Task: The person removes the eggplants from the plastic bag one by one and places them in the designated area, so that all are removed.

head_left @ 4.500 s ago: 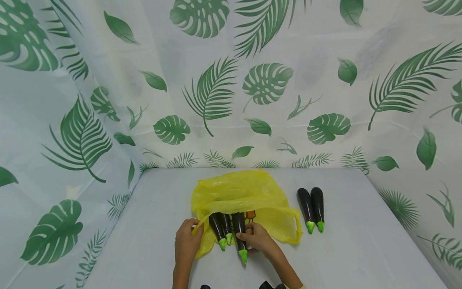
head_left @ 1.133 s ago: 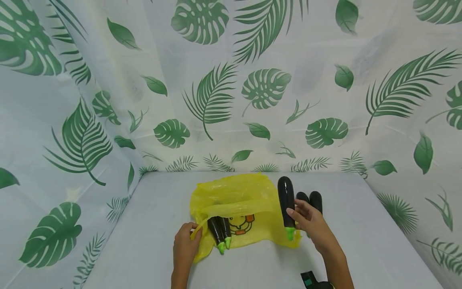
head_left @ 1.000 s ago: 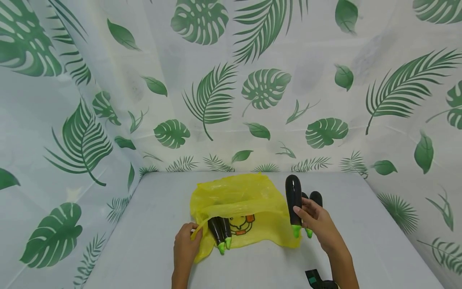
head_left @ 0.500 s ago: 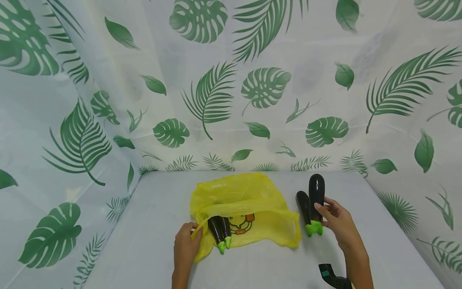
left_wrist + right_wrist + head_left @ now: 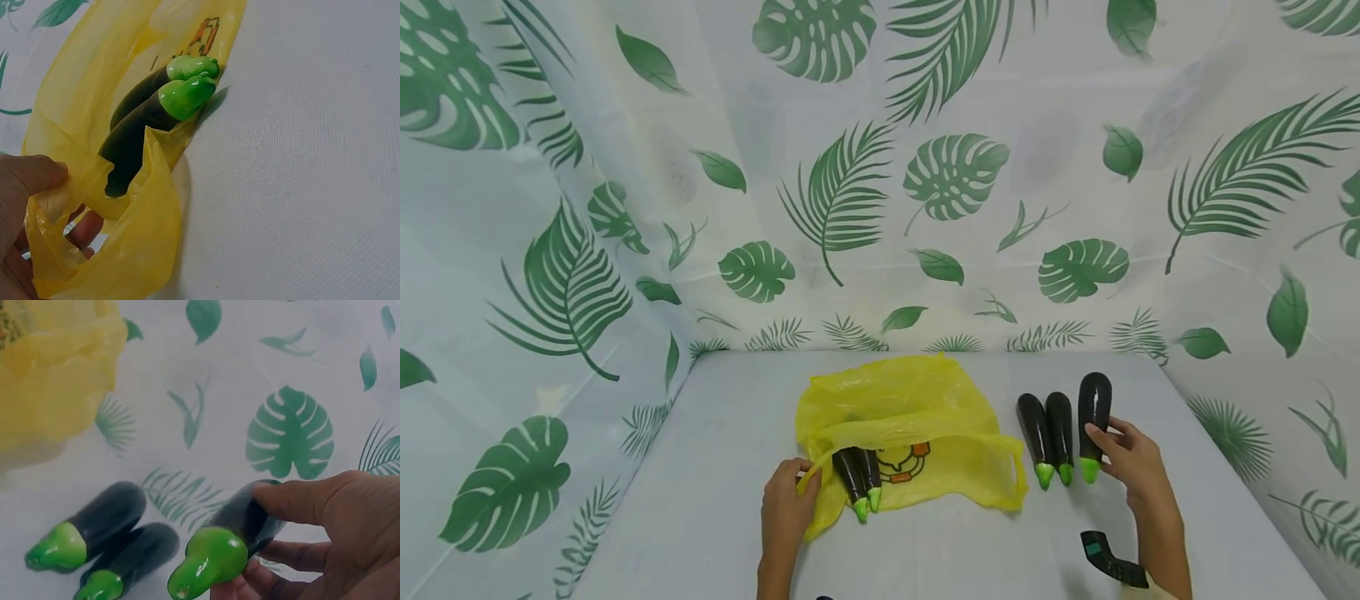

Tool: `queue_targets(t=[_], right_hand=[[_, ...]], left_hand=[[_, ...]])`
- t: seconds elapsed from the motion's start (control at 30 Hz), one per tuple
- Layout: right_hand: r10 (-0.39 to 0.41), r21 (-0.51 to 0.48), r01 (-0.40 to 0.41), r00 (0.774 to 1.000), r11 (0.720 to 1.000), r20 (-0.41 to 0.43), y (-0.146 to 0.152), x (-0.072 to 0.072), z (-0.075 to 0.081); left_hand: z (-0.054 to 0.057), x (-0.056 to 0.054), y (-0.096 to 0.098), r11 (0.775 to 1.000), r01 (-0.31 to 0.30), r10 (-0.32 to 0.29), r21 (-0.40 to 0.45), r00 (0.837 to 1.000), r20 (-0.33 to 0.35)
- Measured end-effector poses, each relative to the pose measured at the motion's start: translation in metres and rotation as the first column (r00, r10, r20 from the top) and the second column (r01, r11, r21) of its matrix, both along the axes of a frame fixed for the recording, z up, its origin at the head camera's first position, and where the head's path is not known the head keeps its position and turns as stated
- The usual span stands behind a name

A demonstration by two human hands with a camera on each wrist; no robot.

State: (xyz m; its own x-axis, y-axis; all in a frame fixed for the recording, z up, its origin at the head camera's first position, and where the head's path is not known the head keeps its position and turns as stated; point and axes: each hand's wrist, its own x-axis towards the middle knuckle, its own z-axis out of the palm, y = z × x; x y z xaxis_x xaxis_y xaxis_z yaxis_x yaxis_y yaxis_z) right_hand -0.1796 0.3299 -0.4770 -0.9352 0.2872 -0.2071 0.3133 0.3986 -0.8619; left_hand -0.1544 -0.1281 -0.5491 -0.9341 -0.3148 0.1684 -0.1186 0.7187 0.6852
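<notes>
My right hand (image 5: pixel 1133 460) holds a dark eggplant (image 5: pixel 1095 408) with a green stem end, thumb on one side and fingers on the other. Just left of it, a pair of eggplants (image 5: pixel 1047 437) lies side by side on the table. My left hand (image 5: pixel 787 505) pinches the mouth edge of a yellow plastic bag (image 5: pixel 966 475), keeping it raised. Two more eggplants (image 5: pixel 147 122) lie in the bag's mouth, green ends pointing out; their far ends are hidden under the plastic. In the right wrist view the held eggplant (image 5: pixel 234 528) hangs beside the loose pair.
The table (image 5: pixel 955 558) has a pale cover. Behind and at the sides stand white sheets (image 5: pixel 865 300) printed with green leaves. A black device (image 5: pixel 1108 560) is worn at my right wrist. A cartoon print (image 5: pixel 904 462) shows on the bag.
My right hand has carried an eggplant from the bag's mouth rightward, past the loose pair, to their right side. The left hand has stayed at the bag's edge.
</notes>
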Motion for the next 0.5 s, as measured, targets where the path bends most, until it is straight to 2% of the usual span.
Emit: queue_targets(t=[0.13, 0.27, 0.37, 0.5], right_hand=[[-0.033, 0.017, 0.032, 0.999, 0.999, 0.028, 0.007, -0.006, -0.005], [-0.034, 0.034, 0.033, 0.998, 0.999, 0.054, 0.014, -0.013, -0.011], [-0.035, 0.042, 0.033, 0.997, 0.999, 0.063, 0.026, -0.025, -0.031], [-0.059, 0.053, 0.055, 0.996, 0.997, 0.066, 0.05, -0.047, -0.075]], left_hand=[[0.0, 0.0, -0.001, 1.0, -0.001, 0.001, 0.006, 1.0, -0.01], [-0.001, 0.0, -0.002, 1.0, 0.005, -0.004, 0.01, 0.999, -0.034], [-0.001, 0.001, -0.003, 1.0, 0.008, -0.008, 0.007, 0.999, -0.041], [0.0, 0.0, -0.004, 1.0, 0.009, -0.009, 0.001, 0.999, -0.041]])
